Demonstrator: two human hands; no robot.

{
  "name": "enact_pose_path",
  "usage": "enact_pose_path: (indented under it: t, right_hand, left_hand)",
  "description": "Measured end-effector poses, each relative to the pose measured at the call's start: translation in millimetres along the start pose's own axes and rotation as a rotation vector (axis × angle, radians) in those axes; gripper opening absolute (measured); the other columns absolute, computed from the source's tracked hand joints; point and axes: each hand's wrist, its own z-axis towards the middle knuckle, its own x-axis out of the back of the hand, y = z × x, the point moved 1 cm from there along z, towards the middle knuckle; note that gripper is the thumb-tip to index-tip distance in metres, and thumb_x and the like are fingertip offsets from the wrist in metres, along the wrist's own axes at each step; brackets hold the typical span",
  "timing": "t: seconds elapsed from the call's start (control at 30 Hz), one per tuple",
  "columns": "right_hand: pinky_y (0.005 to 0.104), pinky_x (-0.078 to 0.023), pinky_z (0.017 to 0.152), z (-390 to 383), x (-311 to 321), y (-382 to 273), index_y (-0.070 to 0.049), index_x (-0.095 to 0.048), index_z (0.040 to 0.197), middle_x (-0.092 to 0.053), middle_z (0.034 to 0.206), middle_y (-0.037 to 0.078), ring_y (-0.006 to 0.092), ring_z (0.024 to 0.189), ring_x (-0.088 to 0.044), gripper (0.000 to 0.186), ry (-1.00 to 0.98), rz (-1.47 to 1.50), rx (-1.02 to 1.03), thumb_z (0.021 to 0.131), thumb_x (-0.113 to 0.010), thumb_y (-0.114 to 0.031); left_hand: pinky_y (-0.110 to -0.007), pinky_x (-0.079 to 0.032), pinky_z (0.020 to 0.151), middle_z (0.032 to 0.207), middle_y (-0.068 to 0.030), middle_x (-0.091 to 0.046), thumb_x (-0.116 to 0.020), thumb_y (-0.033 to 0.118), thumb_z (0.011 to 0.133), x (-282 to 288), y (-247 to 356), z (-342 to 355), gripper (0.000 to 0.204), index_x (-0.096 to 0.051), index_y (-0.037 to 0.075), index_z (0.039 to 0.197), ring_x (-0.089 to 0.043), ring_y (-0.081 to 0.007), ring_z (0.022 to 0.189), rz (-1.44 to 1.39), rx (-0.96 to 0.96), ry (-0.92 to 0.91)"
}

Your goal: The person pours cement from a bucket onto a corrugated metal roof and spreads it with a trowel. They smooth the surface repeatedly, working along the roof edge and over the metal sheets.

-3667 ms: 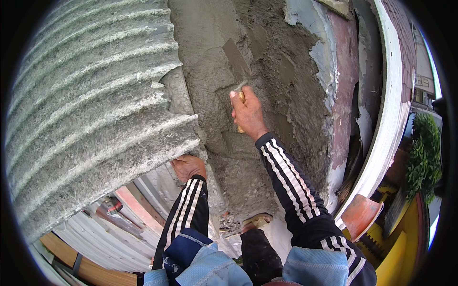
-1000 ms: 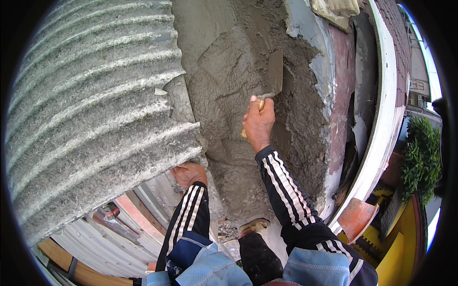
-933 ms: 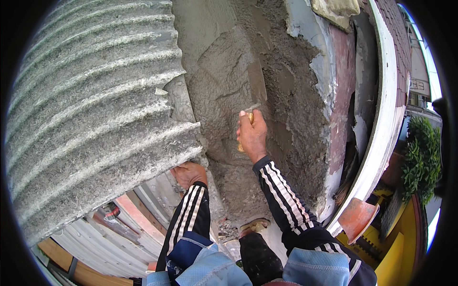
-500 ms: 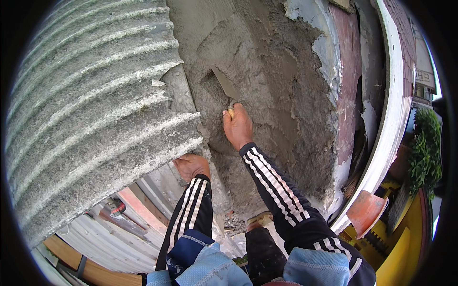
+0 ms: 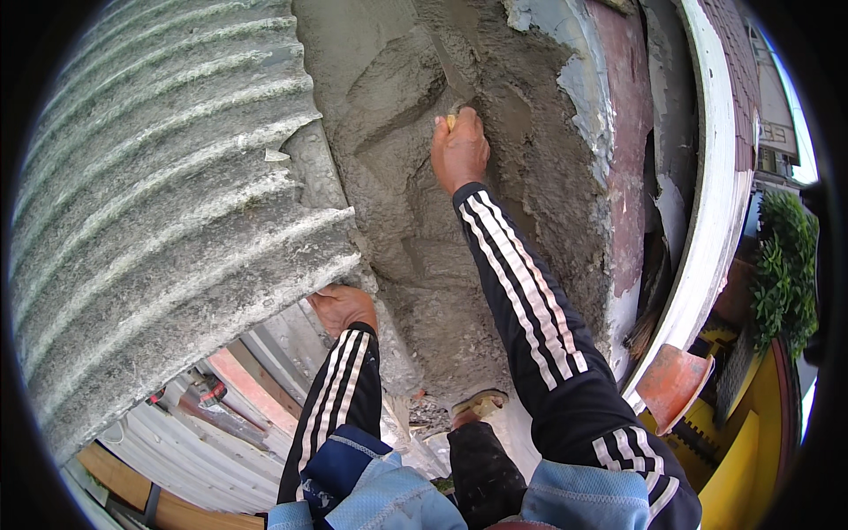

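Note:
My right hand (image 5: 460, 150) is closed round the pale yellow handle of a trowel (image 5: 451, 72). Its narrow metal blade points up and away, against the wet grey mortar (image 5: 389, 115) spread over the wall. My left hand (image 5: 343, 308) is at the lower corner of a grey corrugated roofing sheet (image 5: 185, 212), its fingers tucked behind the edge. Whether they grip the sheet is hidden.
Peeling painted boards (image 5: 626, 159) and a curved white edge (image 5: 720, 194) border the mortar on the right. An orange container (image 5: 673, 387) sits beyond them, below a leafy plant (image 5: 784, 265). A sandalled foot (image 5: 481, 403) shows below, near rubble.
My right hand has moved the trowel up and slightly right across the mortar, leaving fresh marks lower down. My left hand stays at the sheet's edge as the view shifts slightly.

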Motion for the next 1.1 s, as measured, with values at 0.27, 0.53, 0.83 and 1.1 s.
enact_pose_path:
  t: [0.27, 0.53, 0.83, 1.1]
  right_hand:
    - [0.0454, -0.057, 0.065, 37, 38, -33, 0.002, -0.063, 0.104, -0.071, 0.090, 0.016, 0.0289, 0.073, -0.071, 0.028, 0.089, 0.344, -0.063, 0.105, -0.072, -0.024]
    - [0.0373, -0.053, 0.057, 3, 104, -32, 0.001, -0.058, 0.101, -0.064, 0.082, 0.005, 0.0167, 0.063, -0.063, 0.028, -0.083, 0.776, -0.296, 0.107, -0.071, -0.023]
    - [0.0496, -0.055, 0.072, 47, 55, -39, 0.002, -0.058, 0.102, -0.065, 0.083, 0.019, 0.0311, 0.074, -0.067, 0.032, -0.101, 0.540, -0.152, 0.107, -0.071, -0.026]
    - [0.0300, -0.054, 0.052, 1, 92, -28, -0.004, -0.059, 0.104, -0.062, 0.085, 0.002, 0.0094, 0.064, -0.062, 0.027, -0.025, 0.625, -0.187, 0.111, -0.066, -0.029]
  left_hand:
    - [-0.042, -0.051, 0.117, 0.140, -0.0327, -0.069, -0.040, 0.041, 0.113, -5, -7, -2, 0.064, -0.066, -0.010, 0.141, -0.067, -0.0447, 0.132, 0.056, 0.078, -0.042]
    - [-0.043, -0.052, 0.115, 0.137, -0.0321, -0.071, -0.040, 0.040, 0.113, 8, 8, -1, 0.063, -0.067, -0.010, 0.140, -0.068, -0.0456, 0.129, -0.015, -0.025, -0.027]
    - [-0.044, -0.049, 0.119, 0.140, -0.0345, -0.067, -0.036, 0.042, 0.114, 4, -2, -1, 0.066, -0.067, -0.011, 0.138, -0.063, -0.0464, 0.134, -0.020, -0.035, -0.034]
    - [-0.045, -0.052, 0.116, 0.138, -0.0326, -0.070, -0.039, 0.039, 0.113, -1, -5, -3, 0.063, -0.070, -0.011, 0.134, -0.068, -0.0448, 0.130, 0.089, 0.059, -0.011]
